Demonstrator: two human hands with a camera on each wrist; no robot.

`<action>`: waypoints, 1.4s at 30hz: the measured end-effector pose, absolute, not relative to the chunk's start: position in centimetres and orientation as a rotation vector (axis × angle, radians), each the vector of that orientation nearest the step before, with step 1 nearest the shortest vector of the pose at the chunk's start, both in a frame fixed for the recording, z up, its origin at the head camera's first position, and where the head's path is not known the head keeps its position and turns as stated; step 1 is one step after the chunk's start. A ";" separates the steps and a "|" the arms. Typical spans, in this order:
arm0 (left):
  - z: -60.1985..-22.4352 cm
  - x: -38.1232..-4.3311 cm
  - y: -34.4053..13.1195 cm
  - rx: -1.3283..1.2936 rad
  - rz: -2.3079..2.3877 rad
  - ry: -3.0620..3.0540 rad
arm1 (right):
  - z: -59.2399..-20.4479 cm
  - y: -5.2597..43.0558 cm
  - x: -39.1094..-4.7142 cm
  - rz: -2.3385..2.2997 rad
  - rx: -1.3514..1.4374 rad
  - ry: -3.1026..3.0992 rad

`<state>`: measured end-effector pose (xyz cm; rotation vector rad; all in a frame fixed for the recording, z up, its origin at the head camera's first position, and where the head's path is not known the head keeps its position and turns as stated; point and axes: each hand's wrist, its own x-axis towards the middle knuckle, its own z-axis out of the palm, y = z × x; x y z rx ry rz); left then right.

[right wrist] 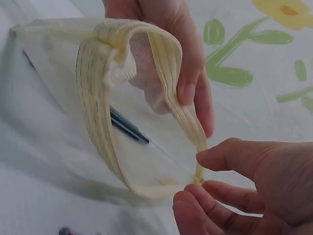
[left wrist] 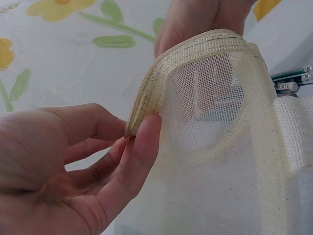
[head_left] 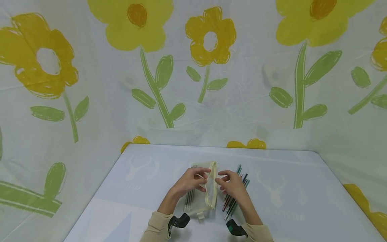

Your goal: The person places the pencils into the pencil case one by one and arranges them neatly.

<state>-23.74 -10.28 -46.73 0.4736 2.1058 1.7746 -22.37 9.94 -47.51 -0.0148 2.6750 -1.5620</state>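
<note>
A cream mesh zip pouch (head_left: 198,203) lies under both hands, its zipper mouth spread apart. My left hand (head_left: 190,181) pinches one side of the zipper edge (left wrist: 139,110) between thumb and fingers, as the left wrist view shows. On the other side, my right hand (right wrist: 264,181) holds the end of the zipper band (right wrist: 198,174) with thumb and fingertips. Inside the pouch, dark blue pencils (right wrist: 128,128) show through the opening. From above, several pencils (head_left: 189,200) appear through the mesh on its left side.
A loose bunch of several coloured pencils (head_left: 231,208) lies right of the pouch, partly beneath my right hand. A small fabric tab (head_left: 201,215) sticks out at the pouch's near edge. The pale table (head_left: 281,174) meets a flower-printed curtain (head_left: 235,111) behind and at both sides.
</note>
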 end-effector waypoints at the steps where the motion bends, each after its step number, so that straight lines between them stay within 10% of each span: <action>1: -46.8 -23.7 -10.2 0.472 1.779 2.101 | -47.5 10.2 -22.2 -1.543 0.002 2.689; 42: -46.9 -23.8 -10.2 0.482 1.758 2.106 | -48.9 18.1 -20.1 -1.283 0.301 2.743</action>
